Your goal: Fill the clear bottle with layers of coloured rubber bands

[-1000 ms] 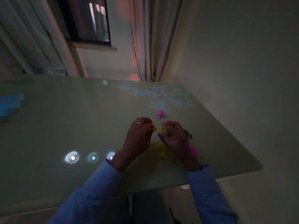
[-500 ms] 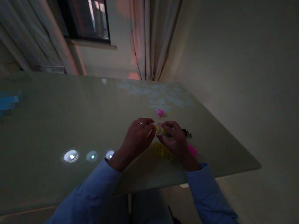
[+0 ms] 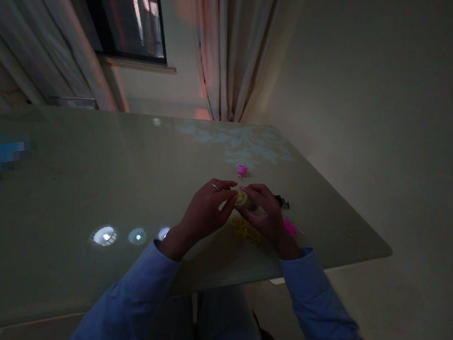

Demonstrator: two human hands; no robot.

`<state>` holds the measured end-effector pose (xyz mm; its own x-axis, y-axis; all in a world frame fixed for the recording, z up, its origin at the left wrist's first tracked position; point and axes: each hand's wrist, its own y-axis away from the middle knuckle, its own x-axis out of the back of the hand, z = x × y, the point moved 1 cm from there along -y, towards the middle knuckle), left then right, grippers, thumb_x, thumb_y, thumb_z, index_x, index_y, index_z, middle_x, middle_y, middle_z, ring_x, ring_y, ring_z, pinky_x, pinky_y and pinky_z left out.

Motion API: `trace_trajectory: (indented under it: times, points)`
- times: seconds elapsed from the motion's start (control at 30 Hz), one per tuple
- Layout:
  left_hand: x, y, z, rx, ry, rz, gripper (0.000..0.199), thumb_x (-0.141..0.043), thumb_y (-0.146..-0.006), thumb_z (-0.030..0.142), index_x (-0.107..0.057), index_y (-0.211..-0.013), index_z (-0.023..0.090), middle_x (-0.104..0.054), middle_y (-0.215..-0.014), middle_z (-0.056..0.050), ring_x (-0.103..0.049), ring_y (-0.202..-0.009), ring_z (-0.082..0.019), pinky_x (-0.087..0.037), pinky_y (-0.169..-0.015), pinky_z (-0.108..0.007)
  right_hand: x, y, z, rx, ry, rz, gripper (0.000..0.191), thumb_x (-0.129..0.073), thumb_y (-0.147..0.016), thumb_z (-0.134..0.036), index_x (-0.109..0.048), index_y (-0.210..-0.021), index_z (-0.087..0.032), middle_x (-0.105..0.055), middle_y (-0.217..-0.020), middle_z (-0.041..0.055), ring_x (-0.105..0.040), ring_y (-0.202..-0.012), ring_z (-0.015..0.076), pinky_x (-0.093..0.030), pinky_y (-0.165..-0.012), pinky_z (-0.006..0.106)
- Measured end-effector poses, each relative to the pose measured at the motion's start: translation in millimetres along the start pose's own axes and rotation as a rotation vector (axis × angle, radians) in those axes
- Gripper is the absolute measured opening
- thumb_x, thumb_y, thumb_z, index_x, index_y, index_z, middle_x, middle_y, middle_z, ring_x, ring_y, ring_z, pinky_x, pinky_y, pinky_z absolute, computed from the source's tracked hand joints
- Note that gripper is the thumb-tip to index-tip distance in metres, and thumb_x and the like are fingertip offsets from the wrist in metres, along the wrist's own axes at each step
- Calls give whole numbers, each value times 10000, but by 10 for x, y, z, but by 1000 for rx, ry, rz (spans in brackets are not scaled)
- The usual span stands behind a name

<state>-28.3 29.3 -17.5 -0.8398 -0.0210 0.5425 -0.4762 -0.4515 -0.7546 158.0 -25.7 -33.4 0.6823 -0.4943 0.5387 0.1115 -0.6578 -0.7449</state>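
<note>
Mid-frame, my right hand point(image 3: 265, 209) grips a yellow container point(image 3: 241, 197), likely light, best side-held; my left hand point(image 3: 206, 208) looks nearly pinched, hold unclear.

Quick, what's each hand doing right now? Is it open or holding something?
Left hand: at the small yellow thing; can't tell if it grips.
Right hand: closed, holding the small yellow thing.

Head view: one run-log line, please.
right hand: holds small yellow item | left hand: at it, grip unclear | nearer: yellow pile | beyond: pink item
</note>
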Motion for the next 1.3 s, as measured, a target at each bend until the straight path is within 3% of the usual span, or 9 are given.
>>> trace_trajectory:
  times: [0.4,0.57,0.73,1.0,1.17,1.3]
  points:
    - [63,-31,61,-41,92,93,226,-588,-952,168,-712,-1140,179,-736,-1101,-120,-697,-995,-206,-597,-855,-367,19,-23,-42,-46,-32,31,350,-762,-862,-302,-682,-1198,-247,-690,-1072,97,-673,-1006,241,-579,-867,411]
    - [95,-33,73,4,130,100,235,-581,-964,199,-680,-1176,189,-720,-1130,-119,-687,-1054,-212,-587,-910,-384,9,11,53,-311,-329,139,375,-781,-824,-381,-678,-1156,-242,-708,-1091,82,-683,-976,223,-584,-858,391]
    - [94,-23,58,57,181,53,314,-626,-943,256,-620,-1251,196,-694,-1180,-131,-679,-1048,-219,-592,-804,-346,11,22,156,-515,-605,249,427,-748,-829,-476,-649,-1168,-238,-732,-1116,95,-709,-951,214,-606,-816,368]
    - [18,46,27,66,198,-113,653,-745,-865,408,-470,-1414,186,-624,-1328,-184,-632,-1189,-291,-563,-953,-455,-2,26,133,-466,-673,173,507,-822,-768,-486,-636,-1186,-267,-737,-1160,87,-727,-954,212,-616,-833,369]
    - [-85,96,-18,87,202,-137,653,-760,-850,442,-496,-1392,190,-635,-1336,-180,-629,-1215,-306,-529,-1013,-498,10,40,106,-399,-588,115,471,-799,-802,-473,-645,-1201,-277,-748,-1145,78,-732,-989,234,-620,-849,402]
    - [-161,122,-46,127,264,-149,672,-772,-838,456,-503,-1392,187,-649,-1317,-177,-645,-1185,-299,-547,-966,-471,6,37,84,-411,-650,120,463,-864,-736,-430,-696,-1134,-262,-763,-1096,72,-731,-994,245,-609,-875,411]
